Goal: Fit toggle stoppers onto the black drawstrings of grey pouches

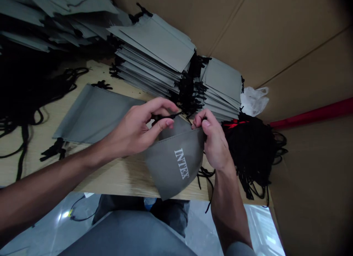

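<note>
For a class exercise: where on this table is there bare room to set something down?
Bare tabletop shows along the front edge, between the left forearm and printed pouch; a smaller patch lies between the cord heap and flat pouch. Crowded: the back, with pouch stacks, and the right, with a cord bundle.

Light wood table point(110, 175), long edge toward the wearer. Clock centred on view: flat grey pouch point(102, 110) lay at 9, black cord knots at its corners. Black cord pile point(33, 90) sat farther out, also 9. Big pouch stack point(157, 46) at 11, leaning unevenly; smaller pouch stack point(223, 83) at 2; black cord bundle point(250, 153) near 4.
</note>
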The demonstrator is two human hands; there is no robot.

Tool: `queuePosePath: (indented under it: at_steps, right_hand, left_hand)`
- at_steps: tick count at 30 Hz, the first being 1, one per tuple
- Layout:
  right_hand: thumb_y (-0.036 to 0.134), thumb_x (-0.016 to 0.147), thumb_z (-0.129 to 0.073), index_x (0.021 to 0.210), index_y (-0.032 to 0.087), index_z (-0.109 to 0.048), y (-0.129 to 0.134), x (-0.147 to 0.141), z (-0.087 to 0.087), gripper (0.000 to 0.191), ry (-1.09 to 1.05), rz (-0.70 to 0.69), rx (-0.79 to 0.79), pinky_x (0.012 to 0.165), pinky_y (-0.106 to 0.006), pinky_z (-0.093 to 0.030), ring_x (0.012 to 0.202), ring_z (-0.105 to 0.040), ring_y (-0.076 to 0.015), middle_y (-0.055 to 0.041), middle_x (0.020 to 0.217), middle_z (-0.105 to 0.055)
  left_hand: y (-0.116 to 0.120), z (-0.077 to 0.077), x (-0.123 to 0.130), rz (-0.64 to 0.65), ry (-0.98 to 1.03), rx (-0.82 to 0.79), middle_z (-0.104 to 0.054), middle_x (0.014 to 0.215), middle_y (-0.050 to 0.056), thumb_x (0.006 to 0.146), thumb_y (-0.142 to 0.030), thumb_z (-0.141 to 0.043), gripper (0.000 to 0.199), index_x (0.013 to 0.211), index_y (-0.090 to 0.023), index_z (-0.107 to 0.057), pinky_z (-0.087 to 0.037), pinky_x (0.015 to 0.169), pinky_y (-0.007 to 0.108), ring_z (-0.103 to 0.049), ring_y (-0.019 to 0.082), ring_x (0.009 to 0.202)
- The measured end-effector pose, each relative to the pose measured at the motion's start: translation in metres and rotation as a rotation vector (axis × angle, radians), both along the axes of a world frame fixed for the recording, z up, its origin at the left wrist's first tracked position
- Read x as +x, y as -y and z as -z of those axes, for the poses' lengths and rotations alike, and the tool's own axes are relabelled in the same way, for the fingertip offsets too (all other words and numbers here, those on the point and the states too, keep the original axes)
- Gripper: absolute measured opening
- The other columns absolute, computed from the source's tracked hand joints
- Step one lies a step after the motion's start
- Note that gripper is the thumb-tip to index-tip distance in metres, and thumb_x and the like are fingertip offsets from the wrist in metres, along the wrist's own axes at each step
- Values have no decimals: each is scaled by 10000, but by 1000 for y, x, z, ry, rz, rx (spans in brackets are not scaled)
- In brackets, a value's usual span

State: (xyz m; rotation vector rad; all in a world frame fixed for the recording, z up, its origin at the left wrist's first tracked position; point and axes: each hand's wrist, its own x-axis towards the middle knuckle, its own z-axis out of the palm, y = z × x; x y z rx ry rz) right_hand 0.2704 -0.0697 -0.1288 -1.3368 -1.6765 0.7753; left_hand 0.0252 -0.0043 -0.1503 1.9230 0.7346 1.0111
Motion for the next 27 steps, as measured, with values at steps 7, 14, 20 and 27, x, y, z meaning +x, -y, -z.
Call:
queuePosePath:
  at_steps: [7, 14, 20, 27]
  right_hand:
    - [262, 1162, -614, 1269, 307, -845, -2, 8, -12, 258, 91, -177, 114, 890, -384, -548, 1023, -667, -223, -55, 1092, -713]
    - [327, 976, -923, 1003, 262, -818, 1, 5, -1, 127, -79, -72, 37, 753, -334, -569, 825, -737, -189, 2, 924, -807]
    - [318, 940, -974, 971, 272, -772, 0, 5, 1, 209, -57, -84, 79, 761, -326, -560, 791, -745, -173, 30, 889, -817]
    - [464, 942, -961, 893, 268, -600, 0, 4, 2, 413, -8, -126, -10, 684, -324, -559, 730, -727, -179, 16, 822, -788]
  left_hand:
    - [-1, -2, 3, 40, 123, -77, -830, 972, 20, 1081, -395, -774, 167, 1128, -239, -736, -573, 746, 278, -763, 172, 863]
    - [-2, -4, 4, 49, 128, -121, -855, 1009, 29, 1029, -375, -841, 122, 1085, -266, -844, -584, 786, 275, -777, 187, 918]
    - [-2, -4, 6, 108, 208, -183, -824, 920, 21, 1004, -419, -887, 230, 1025, -210, -792, -577, 747, 243, -762, 146, 831]
    - [-1, -4, 4, 125, 119, -147, -832, 895, -8, 1036, -308, -824, 109, 1023, -200, -828, -551, 734, 186, -758, 115, 813]
